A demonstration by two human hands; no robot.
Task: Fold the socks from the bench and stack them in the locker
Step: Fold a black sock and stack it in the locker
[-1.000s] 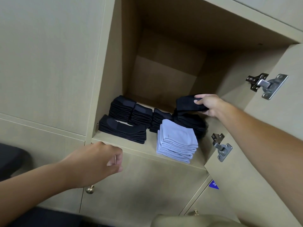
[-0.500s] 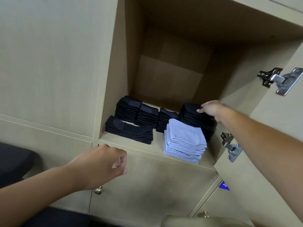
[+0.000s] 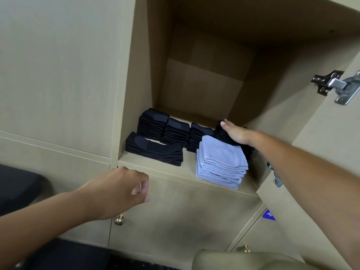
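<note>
The open locker (image 3: 194,172) holds several stacks of folded socks. Black stacks (image 3: 163,125) line the back, and a longer black pile (image 3: 153,149) lies at the front left. A light blue stack (image 3: 221,162) stands at the front right. My right hand (image 3: 234,133) lies flat on top of the back-right black stack (image 3: 224,134), fingers straight, pressing it down. My left hand (image 3: 120,190) hovers below the shelf's front edge with its fingers loosely curled, holding nothing.
The locker door (image 3: 321,152) stands open on the right with metal hinges (image 3: 337,86). Closed doors with brass knobs (image 3: 118,220) lie below. A dark bench cushion (image 3: 17,188) sits at lower left. The locker's upper space is free.
My right hand set the folded black sock onto the back-right stack and now lies flat on it. The left hand stayed near the shelf edge.
</note>
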